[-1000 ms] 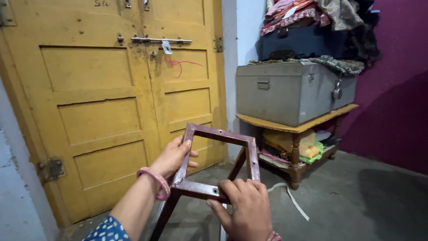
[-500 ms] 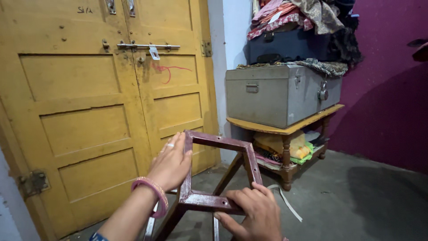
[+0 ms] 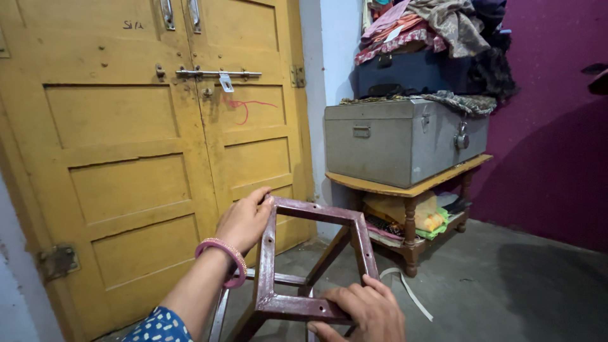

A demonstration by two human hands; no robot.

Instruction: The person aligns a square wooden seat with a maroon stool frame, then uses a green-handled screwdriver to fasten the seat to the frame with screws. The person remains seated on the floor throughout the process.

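yellow wooden double doors (image 3: 145,145) fill the left of the room, shut with a metal latch (image 3: 218,75), and at the far right a grey metal trunk (image 3: 399,142) stands on a low wooden table (image 3: 411,188) before a purple wall (image 3: 557,126), with a dark suitcase and a heap of clothes (image 3: 437,25) piled on top of the trunk.

near the camera, low in the middle, is a dark red metal frame (image 3: 313,259), a square top of angle iron on slanted legs that go down to the grey floor (image 3: 506,285). the left hand (image 3: 244,220), with a pink bangle (image 3: 221,259) on the wrist, is closed over the far left corner of the frame. the right hand (image 3: 367,310) grips the near bar, fingers curled over it (the thumb side is hidden, so i cannot tell how tight the hold is).

to carry or set such a frame well, i think both hands should keep opposite sides, so the top stays level and the legs do not swing into the door or the table. the edges of angle iron look sharp, so a flat palm hold seems safer than the fingertips alone.

compared with one second ago, the frame and both hands sit lower in the view, the doors and the trunk appear nearer, and the hands hold the same places on the frame.
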